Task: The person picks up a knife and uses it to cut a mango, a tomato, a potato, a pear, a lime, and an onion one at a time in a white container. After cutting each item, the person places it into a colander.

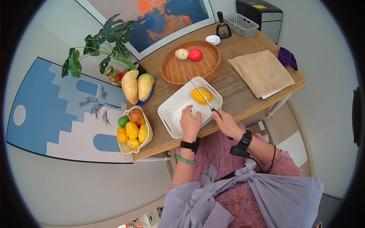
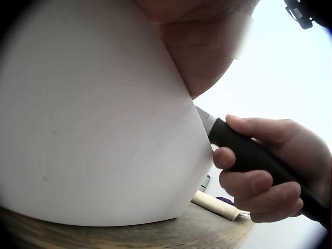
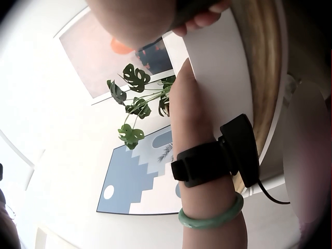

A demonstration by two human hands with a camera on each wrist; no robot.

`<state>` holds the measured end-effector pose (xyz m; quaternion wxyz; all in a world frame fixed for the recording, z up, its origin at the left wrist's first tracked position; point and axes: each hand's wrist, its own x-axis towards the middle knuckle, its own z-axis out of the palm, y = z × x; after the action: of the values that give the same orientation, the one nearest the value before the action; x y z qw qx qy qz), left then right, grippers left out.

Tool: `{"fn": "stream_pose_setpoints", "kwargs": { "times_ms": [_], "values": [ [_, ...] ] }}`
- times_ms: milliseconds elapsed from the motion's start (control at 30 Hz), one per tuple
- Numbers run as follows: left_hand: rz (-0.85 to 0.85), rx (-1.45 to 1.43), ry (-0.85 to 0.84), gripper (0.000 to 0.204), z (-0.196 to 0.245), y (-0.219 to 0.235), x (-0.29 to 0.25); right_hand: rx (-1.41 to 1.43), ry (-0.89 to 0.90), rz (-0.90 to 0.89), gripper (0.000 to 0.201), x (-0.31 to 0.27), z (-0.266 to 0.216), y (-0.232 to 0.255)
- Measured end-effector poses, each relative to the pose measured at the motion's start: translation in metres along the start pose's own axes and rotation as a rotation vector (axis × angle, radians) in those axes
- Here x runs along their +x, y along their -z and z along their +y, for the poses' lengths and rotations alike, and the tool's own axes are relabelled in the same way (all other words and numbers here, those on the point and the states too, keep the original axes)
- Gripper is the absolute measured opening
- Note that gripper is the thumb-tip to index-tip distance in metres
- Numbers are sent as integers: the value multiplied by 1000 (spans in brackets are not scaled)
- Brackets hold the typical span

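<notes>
As seen from above, record yellow fruit (image 1: 197, 97) in white bin (image 1: 175, 114), crossed by knife (image 2: 257, 158), contact unconfirmed. Expect firm weight, slick skin, rolling; hold by flanks. Note right grip (image 1: 229, 124) curled round knife, left grip (image 1: 191, 123) relaxed, holding nothing. Mind bin's near walls; use bare room leftward.

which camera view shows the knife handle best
Left wrist: the black knife handle is large and close there, gripped by the right hand. The head view shows only a short dark stretch of it beyond the hand; the right wrist view, just a dark part cut off at the top edge.
</notes>
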<state>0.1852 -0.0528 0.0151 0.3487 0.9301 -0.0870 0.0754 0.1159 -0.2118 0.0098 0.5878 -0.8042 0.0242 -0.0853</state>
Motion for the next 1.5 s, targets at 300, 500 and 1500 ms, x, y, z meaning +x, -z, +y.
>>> {"fn": "stream_pose_setpoints", "kwargs": {
  "times_ms": [300,500,1500],
  "values": [
    [27,38,-60,44,4,2,0,17,-9,22,42,-1,2,-1],
    [64,212,-309,50,13,3,4,77,-50,38,39,1,-3,3],
    [-24,185,-340,40,21,2,6,56,-56,-43,40,-4,-4,9]
  ]
}}
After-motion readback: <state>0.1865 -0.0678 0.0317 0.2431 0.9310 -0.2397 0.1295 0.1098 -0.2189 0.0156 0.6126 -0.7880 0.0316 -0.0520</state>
